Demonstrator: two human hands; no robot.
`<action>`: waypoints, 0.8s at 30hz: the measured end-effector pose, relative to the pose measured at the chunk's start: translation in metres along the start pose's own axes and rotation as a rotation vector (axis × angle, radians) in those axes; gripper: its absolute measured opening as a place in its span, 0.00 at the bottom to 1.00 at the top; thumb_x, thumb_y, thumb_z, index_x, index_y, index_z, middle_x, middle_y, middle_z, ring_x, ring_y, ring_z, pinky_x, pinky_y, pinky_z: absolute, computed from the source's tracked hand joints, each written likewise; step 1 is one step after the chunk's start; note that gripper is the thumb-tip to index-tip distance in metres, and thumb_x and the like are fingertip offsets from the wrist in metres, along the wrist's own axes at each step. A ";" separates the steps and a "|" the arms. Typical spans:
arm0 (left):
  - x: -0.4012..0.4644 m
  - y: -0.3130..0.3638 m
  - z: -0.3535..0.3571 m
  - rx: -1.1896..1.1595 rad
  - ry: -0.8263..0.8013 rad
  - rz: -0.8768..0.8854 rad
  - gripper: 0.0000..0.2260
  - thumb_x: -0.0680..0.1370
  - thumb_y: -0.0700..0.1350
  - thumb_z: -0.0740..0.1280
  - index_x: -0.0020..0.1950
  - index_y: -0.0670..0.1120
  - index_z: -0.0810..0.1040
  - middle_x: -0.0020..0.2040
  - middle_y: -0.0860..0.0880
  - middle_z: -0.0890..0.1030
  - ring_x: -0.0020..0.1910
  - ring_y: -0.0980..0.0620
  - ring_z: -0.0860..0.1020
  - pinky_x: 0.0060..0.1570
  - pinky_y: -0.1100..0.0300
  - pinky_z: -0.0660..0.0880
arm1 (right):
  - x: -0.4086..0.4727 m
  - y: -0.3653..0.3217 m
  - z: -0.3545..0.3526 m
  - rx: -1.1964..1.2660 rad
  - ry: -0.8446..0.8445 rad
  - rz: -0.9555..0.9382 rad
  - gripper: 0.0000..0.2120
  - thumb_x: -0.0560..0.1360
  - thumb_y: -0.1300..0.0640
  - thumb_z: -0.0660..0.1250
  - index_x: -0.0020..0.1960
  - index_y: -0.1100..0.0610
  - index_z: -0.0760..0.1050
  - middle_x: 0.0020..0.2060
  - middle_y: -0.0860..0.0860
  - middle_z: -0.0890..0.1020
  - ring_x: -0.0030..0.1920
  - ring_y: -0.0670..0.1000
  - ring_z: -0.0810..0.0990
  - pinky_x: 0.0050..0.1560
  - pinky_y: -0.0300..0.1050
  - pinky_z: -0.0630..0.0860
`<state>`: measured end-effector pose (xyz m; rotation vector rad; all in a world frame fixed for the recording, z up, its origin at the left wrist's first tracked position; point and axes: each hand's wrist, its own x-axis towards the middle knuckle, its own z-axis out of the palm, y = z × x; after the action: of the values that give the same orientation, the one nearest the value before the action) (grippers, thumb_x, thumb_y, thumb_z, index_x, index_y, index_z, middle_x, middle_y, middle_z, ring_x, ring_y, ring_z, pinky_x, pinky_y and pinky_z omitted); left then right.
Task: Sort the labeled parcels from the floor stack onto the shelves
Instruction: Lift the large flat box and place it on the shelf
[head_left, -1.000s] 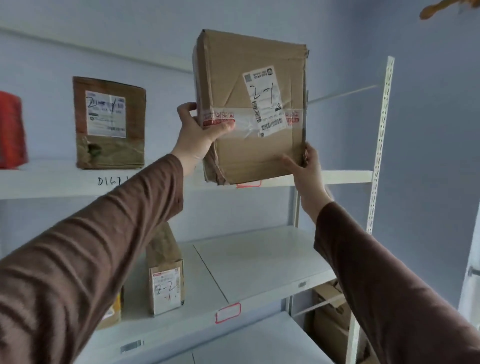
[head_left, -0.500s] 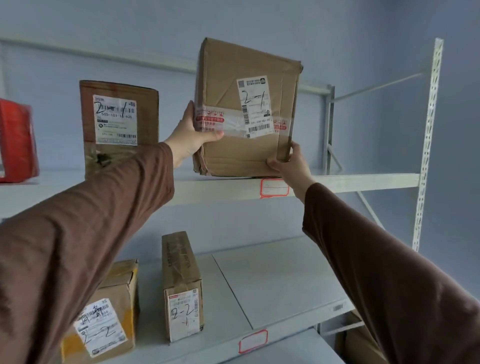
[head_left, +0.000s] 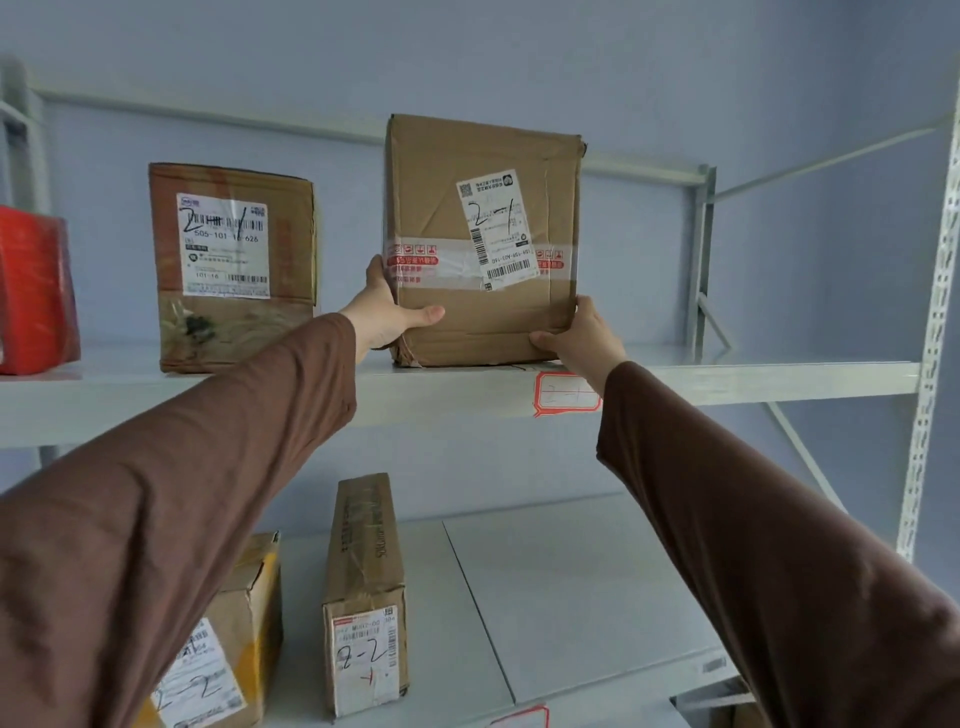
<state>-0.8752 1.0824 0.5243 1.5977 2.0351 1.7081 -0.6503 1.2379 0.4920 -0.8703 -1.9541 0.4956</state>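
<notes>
A big brown box (head_left: 483, 244) stands up tall on the top shelf (head_left: 727, 376), close to the front edge and near the middle of the shelf. It has a white label with "2-1" written on it, and a strip of tape with red marks goes across its front. The left hand (head_left: 387, 312) holds the left side of the box, low down, with the thumb lying across the front. The right hand (head_left: 584, 332) holds the bottom right corner, fingers curled round the edge. Both arms wear brown sleeves (head_left: 753, 519). A red-edged tag (head_left: 563, 395) sticks on the front edge of the shelf, right under the box. To the left on the same shelf stands another brown box (head_left: 234, 267), also marked "2-1", and a red parcel (head_left: 34, 291) sits at the far left edge. On the lower shelf (head_left: 571, 597), a thin long box (head_left: 366, 597) marked "2-2" stands near the front edge, and a yellow-taped box (head_left: 239, 634) sits to its left, partly hidden by the left sleeve.
</notes>
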 end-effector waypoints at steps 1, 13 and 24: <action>0.000 -0.001 0.001 0.013 0.004 -0.005 0.54 0.73 0.53 0.79 0.84 0.47 0.42 0.80 0.48 0.64 0.77 0.46 0.65 0.77 0.52 0.62 | 0.001 0.000 0.000 -0.017 0.000 0.000 0.35 0.77 0.47 0.74 0.76 0.57 0.61 0.70 0.55 0.75 0.67 0.60 0.76 0.64 0.55 0.74; -0.007 -0.007 0.010 0.037 0.044 -0.046 0.54 0.76 0.53 0.75 0.83 0.49 0.35 0.83 0.48 0.57 0.79 0.45 0.62 0.75 0.54 0.61 | 0.005 0.004 0.002 -0.069 -0.014 0.000 0.36 0.78 0.45 0.73 0.76 0.58 0.60 0.70 0.57 0.76 0.67 0.62 0.76 0.63 0.55 0.74; -0.012 -0.003 0.009 0.033 0.064 -0.042 0.55 0.75 0.54 0.76 0.83 0.50 0.35 0.84 0.48 0.54 0.80 0.45 0.60 0.75 0.53 0.60 | 0.002 0.003 0.002 -0.034 0.004 0.008 0.43 0.75 0.40 0.73 0.79 0.57 0.56 0.72 0.57 0.74 0.69 0.61 0.75 0.66 0.58 0.75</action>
<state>-0.8666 1.0813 0.5118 1.5169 2.1210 1.7418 -0.6515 1.2416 0.4897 -0.9003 -1.9613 0.4660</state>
